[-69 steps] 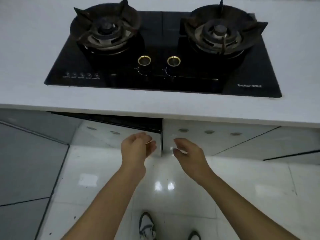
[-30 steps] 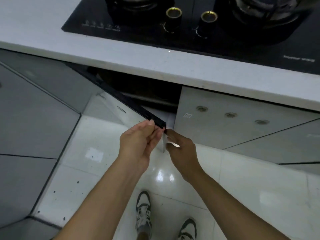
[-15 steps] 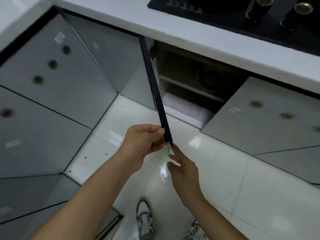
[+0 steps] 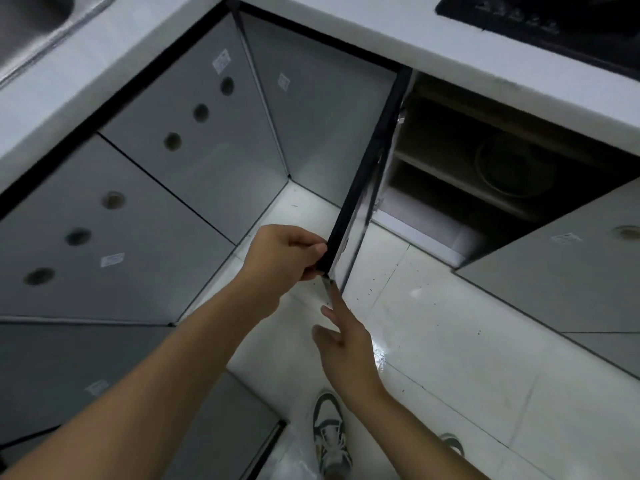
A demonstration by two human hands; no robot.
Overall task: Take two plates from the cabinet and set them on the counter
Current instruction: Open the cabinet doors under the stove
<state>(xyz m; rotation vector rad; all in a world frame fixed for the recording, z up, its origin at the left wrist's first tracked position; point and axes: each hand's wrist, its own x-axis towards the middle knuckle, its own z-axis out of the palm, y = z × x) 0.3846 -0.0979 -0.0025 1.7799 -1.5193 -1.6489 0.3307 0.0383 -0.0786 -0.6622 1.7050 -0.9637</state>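
Under the white surface [image 4: 398, 32], beside the black stove [image 4: 554, 15], the cabinet door [image 4: 363, 181] stands swung out toward you, seen edge-on. Your left hand [image 4: 280, 261] has its grip closed on the dark outer edge of that door, thumb on the near side and fingers [image 4: 304, 242] wrapped over it. Your right hand [image 4: 346, 344] is loose and holds nothing; its fingers are stretched out, and one fingertip points up at the bottom corner of the door, touching it or just beside it.

The plates [image 4: 516, 168] look like a round, dim stack on the upper shelf [image 4: 450, 181] inside the open cabinet. It is dark in there, so you cannot tell how many there are. They lie flat, up and to the right of both hands, past the door.

Your right hand is on the open side of the door, so it has the clearer path to the plates. Your left hand is busy with the door and is on the far side of it. The plates are not yet touched, so I think the reach inside comes next, and nothing has gone onto the surface so far.
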